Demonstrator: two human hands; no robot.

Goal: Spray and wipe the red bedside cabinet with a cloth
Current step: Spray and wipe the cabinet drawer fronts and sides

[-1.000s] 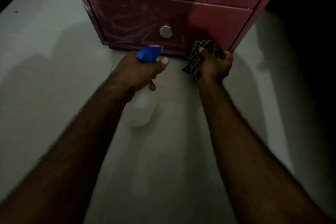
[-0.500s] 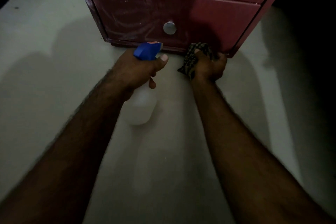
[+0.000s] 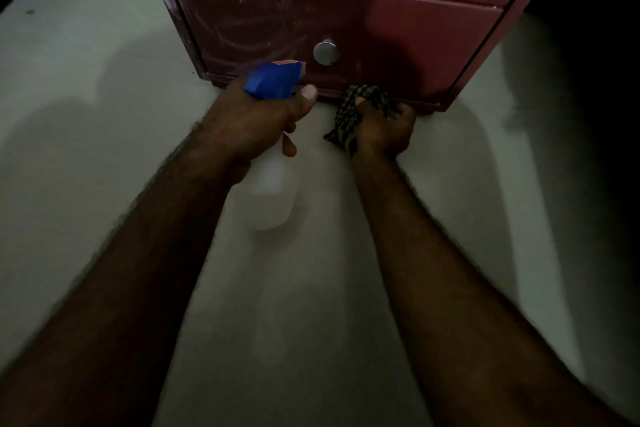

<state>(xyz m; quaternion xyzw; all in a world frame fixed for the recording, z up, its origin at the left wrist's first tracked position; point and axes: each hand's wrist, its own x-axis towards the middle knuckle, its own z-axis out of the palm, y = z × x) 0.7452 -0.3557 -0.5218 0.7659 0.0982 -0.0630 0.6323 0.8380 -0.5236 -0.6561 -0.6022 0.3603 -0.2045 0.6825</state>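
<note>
The red wooden bedside cabinet (image 3: pixel 346 10) filled the upper centre of the frame. Just below it, the left hand (image 3: pixel 256 125) gripped a translucent plastic spray bottle with a blue trigger head (image 3: pixel 273 80), nozzle pointing up-frame at the lower drawer. The right hand (image 3: pixel 384 132), nearer the cabinet, clenched a bunched dark checked cloth (image 3: pixel 349 111) against the bottom rail, which ran left to right directly up-frame of its fingers.

A dimly lit room in a home, likely a bedroom: a red cabinet (image 3: pixel 346 10) with drawers and a round metal knob (image 3: pixel 325 52) stands at 12 o'clock on a pale bare floor (image 3: pixel 86 114).
</note>
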